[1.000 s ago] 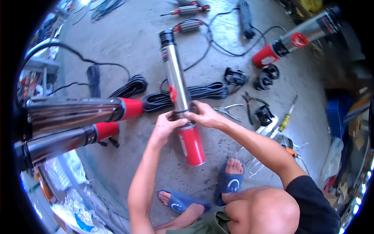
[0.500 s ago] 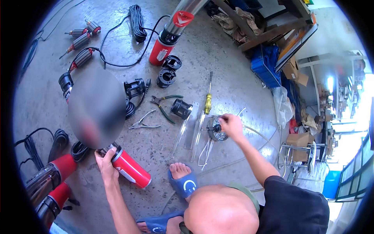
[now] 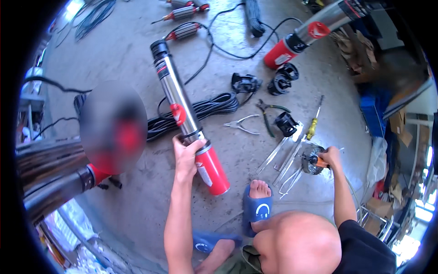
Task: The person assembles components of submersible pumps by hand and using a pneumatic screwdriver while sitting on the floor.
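Note:
My left hand (image 3: 185,157) is closed around the middle of a long tube-shaped pump (image 3: 179,93). The pump has a silver upper body, a black cap at its far end and a red lower section; it slants with the red end nearer to me. My right hand (image 3: 331,158) grips an orange-handled tool (image 3: 321,162), whose exact kind I cannot make out. The tool's black part is over a round metal dish (image 3: 309,170) of small shiny pieces. Beside the dish lie a yellow-handled screwdriver (image 3: 312,129) and several thin clear rods (image 3: 273,155).
Pliers (image 3: 243,123), green-handled cutters (image 3: 266,116) and black plastic fittings (image 3: 286,123) lie on the concrete floor. A black cable coil (image 3: 214,105) runs behind the pump. Another red-and-silver pump (image 3: 296,43) lies far right, and motor rotors (image 3: 183,31) lie farther back. A blue crate (image 3: 373,114) stands right.
The view has swung left, so the floor items appear farther right. The pump in my left hand now shows along its full length. My right hand stays at the round dish with the orange-handled tool.

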Tool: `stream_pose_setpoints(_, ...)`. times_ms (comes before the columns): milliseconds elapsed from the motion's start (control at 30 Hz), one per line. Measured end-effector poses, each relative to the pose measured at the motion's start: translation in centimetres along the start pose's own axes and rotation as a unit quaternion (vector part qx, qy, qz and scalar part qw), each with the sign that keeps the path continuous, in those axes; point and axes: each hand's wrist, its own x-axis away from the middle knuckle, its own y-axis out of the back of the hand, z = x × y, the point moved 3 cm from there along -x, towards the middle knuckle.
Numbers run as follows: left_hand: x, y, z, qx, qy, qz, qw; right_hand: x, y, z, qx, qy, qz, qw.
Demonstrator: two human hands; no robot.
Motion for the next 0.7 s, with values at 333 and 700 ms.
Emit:
stream_pose_setpoints(333,0.6,0.0,-0.6,-0.001,0.003,-0.011,1.0,12.2,9.5,20.1,-0.562,0.186,0.176,0.787)
stream_pose_setpoints(700,0.4,-0.2,-0.4,0.022,0.013,0.023,0.999,16.3,4.6,40.6,-0.558,0.39,0.341,0.649)
